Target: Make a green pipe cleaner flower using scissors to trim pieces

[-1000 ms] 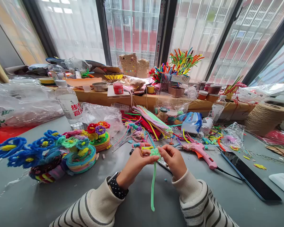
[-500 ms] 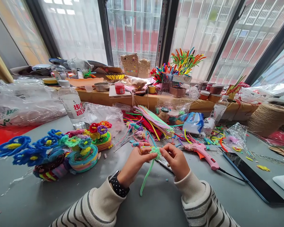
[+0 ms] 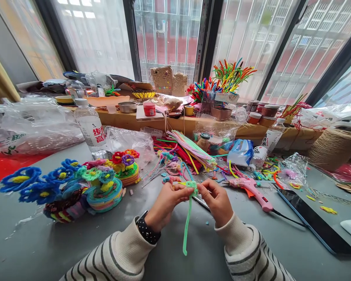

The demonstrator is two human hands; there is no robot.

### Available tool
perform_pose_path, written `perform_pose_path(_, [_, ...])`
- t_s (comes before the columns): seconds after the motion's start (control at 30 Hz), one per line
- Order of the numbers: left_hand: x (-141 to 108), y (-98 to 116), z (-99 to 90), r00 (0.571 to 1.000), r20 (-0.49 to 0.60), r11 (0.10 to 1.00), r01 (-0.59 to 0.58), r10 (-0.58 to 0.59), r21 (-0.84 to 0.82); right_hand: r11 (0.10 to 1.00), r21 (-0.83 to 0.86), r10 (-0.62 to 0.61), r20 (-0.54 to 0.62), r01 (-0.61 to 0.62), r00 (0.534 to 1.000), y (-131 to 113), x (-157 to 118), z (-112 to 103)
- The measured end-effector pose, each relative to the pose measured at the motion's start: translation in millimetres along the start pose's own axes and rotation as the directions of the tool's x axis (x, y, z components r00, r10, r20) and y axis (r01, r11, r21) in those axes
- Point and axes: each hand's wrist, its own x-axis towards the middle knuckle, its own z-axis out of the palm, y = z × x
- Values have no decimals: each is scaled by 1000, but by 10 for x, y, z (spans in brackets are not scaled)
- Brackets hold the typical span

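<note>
Between my two hands is a light green pipe-cleaner flower (image 3: 192,185), made of small fuzzy loops. A long green tail of it hangs down toward the table. My left hand (image 3: 171,199) pinches the flower's left side between thumb and fingers; a ring and a dotted watch strap show on that hand and wrist. On the other side, my right hand (image 3: 217,198) grips the flower's right edge with thumb and forefinger. Part of a flat metallic thing (image 3: 202,203) lies on the table behind my hands, mostly hidden by them.
Finished pipe-cleaner flowers in round pots (image 3: 104,194) stand at the left. To the right lie a pink glue gun (image 3: 253,190) and a dark-screened phone (image 3: 316,220). Behind my hands are pastel pipe cleaners (image 3: 193,148), a water bottle (image 3: 90,128) and a twine spool (image 3: 335,148).
The green tail has swung to the right and hangs straighter and lower. Both hands keep their pinch on the flower, and the whole view has shifted slightly.
</note>
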Motion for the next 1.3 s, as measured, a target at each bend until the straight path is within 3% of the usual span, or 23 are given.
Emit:
perform_pose_path(0.13, [-16, 20, 1, 999, 28, 998, 30, -29, -55, 933, -254, -267, -17, 254, 963, -23, 22, -88])
perform_pose_path(0.33, [-31, 23, -6, 996, 30, 995, 80, -79, -51, 629, -537, -610, 106, 562, 785, 12, 22, -136])
perform_pose_path(0.47, [-23, 3, -21, 993, 77, 994, 92, -88, -53, 499, -617, -706, 117, 608, 698, 29, 7, -126])
perform_pose_path(0.67, [-16, -18, -16, 998, 37, 997, 61, -59, -41, 403, -674, -744, 153, 619, 651, 1, -11, -132])
perform_pose_path(0.83, [-9, -42, 3, 1000, -21, 999, -22, 23, 42, 395, -696, -725, 165, 600, 669, 23, -20, -126])
perform_pose_path(0.93, [3, -62, 13, 990, -46, 985, -126, 132, 117, 442, -685, -691, 151, 579, 707, 14, -26, -111])
perform_pose_path(1.13, [-12, -51, 60, 942, -85, 936, -307, 325, 173, 755, -535, -410, 64, 378, 910, -69, -22, -90])
perform_pose_path(1.3, [-32, -56, 68, 931, -31, 912, -348, 363, 219, 956, -279, -72, 76, 90, 995, -129, 40, -130])
